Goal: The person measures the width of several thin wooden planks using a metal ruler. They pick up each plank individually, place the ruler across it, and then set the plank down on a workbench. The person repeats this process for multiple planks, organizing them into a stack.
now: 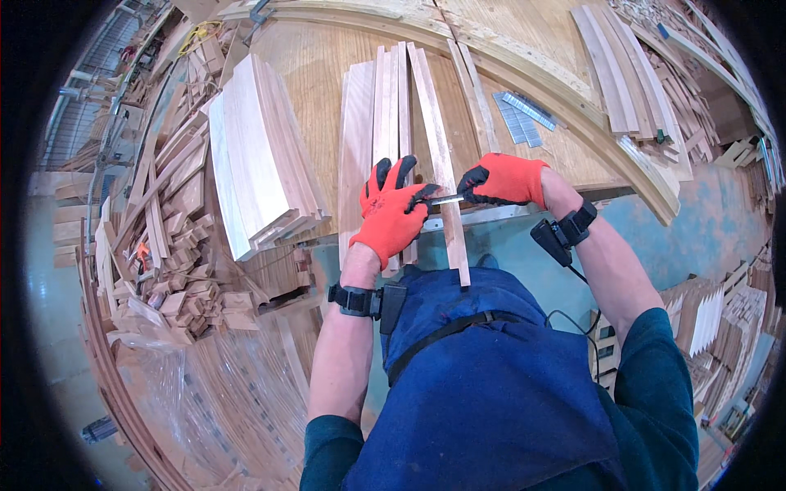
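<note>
In a red glove with black fingertips, my left hand (391, 214) pinches one end of a short, slim silvery strip (446, 199) between thumb and finger. Its other fingers stretch out over the wooden slats (385, 114). My right hand (509, 178), gloved alike, has its fingers closed on the strip's other end. The strip lies across a long narrow wooden slat (438, 139), whose near end sticks out past the table edge toward my apron (491, 393). Whether the strip touches that slat I cannot tell, and its ends are hidden by the gloves.
Flat silvery staple strips (524, 117) lie at the right of the wooden table (319, 49). A stack of wide boards (262, 155) stands left, another (610, 69) at the far right. A curved wooden beam (573, 106) crosses the tabletop. Loose offcuts (188, 303) pile up leftward.
</note>
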Tool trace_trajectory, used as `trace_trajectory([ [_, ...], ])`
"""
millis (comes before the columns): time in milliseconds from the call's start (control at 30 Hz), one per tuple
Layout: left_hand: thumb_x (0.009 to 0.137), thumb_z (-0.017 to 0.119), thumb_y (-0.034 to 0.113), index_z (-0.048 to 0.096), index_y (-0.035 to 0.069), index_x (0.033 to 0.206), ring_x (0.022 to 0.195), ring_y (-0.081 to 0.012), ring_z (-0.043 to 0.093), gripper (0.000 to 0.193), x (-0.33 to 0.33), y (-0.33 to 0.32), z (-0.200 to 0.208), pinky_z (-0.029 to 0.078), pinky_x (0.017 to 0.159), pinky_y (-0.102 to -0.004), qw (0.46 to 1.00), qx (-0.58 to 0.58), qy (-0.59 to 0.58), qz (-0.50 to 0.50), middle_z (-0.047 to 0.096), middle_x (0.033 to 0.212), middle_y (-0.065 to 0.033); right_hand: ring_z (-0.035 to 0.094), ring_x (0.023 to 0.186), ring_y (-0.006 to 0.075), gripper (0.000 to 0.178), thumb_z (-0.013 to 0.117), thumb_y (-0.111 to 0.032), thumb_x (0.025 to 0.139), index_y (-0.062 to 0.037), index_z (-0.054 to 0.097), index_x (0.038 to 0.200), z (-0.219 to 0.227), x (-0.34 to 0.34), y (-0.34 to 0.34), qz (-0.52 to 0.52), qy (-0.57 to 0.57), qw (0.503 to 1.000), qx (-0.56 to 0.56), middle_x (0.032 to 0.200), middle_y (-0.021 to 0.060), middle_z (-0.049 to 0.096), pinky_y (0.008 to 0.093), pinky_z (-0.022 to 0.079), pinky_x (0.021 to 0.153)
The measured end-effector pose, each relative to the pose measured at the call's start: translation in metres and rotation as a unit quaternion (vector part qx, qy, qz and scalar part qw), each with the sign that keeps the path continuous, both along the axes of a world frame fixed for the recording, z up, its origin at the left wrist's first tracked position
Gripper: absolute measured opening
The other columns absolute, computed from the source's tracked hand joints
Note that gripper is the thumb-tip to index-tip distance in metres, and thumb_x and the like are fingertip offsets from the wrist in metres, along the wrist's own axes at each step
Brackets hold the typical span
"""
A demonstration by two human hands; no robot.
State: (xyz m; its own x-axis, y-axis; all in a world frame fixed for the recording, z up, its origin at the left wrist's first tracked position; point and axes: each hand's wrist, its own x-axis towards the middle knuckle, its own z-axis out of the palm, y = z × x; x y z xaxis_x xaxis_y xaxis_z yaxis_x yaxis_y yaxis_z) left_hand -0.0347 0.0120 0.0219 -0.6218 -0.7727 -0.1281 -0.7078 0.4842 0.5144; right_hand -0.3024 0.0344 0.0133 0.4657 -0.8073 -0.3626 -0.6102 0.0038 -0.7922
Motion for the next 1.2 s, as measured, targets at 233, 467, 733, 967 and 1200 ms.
trace_trajectory([
  [233, 0.086, 0.063, 0.024, 0.07, 0.028, 0.128, 0.15, -0.0421, 0.023, 0.042, 0.005, -0.001, -0.003, 0.019, 0.122, -0.0521, 1.0, -0.006, 0.005, 0.006, 0.04, 0.159, -0.0103, 0.064, 0.071, 0.0212, 0.029, 0.062, -0.025, 0.086, -0.0073, 0.073, 0.106, 0.014, 0.005, 0.0, 0.024, 0.047, 0.999, -0.005, 0.086, 0.0118, 0.073, 0.0368, 0.052, 0.07],
  [467, 0.085, 0.069, 0.015, 0.051, 0.001, 0.143, 0.142, -0.0371, 0.037, 0.063, 0.061, 0.014, 0.038, 0.028, 0.119, -0.0444, 0.959, -0.098, 0.194, 0.183, 0.044, 0.151, -0.0203, 0.067, 0.077, 0.019, 0.026, 0.065, -0.021, 0.09, -0.0058, 0.074, 0.109, 0.006, -0.029, 0.015, -0.116, -0.08, 0.983, -0.118, 0.092, 0.009, 0.074, 0.0345, 0.053, 0.072],
  [733, 0.08, 0.075, 0.021, 0.04, 0.001, 0.15, 0.14, -0.045, 0.036, 0.081, 0.128, 0.114, -0.005, 0.028, 0.118, -0.0524, 0.961, -0.07, 0.092, 0.25, 0.04, 0.151, -0.0271, 0.057, 0.065, 0.0065, 0.026, 0.066, -0.032, 0.098, -0.0073, 0.071, 0.106, -0.001, -0.085, 0.042, -0.482, -0.218, 0.848, 0.028, 0.08, -0.0021, 0.064, 0.0225, 0.046, 0.058],
  [967, 0.082, 0.076, 0.03, 0.031, -0.003, 0.154, 0.145, -0.0451, 0.029, 0.091, 0.115, 0.121, -0.009, 0.026, 0.119, -0.0525, 0.957, -0.033, 0.018, 0.286, 0.034, 0.154, -0.0298, 0.055, 0.058, 0.0065, 0.021, 0.062, -0.021, 0.096, -0.0068, 0.076, 0.1, -0.071, -0.15, 0.057, -0.513, -0.089, 0.85, -0.085, 0.071, -0.0026, 0.063, 0.0233, 0.042, 0.053],
  [1200, 0.085, 0.076, 0.04, 0.032, -0.008, 0.152, 0.144, -0.0412, 0.036, 0.094, 0.117, 0.07, -0.041, 0.033, 0.117, -0.0418, 0.911, 0.094, 0.061, 0.398, 0.037, 0.153, -0.0317, 0.059, 0.059, 0.0083, 0.019, 0.062, -0.017, 0.095, -0.0043, 0.075, 0.102, -0.072, -0.122, 0.049, -0.516, -0.062, 0.844, -0.137, 0.075, 0.0001, 0.066, 0.0265, 0.047, 0.054],
])
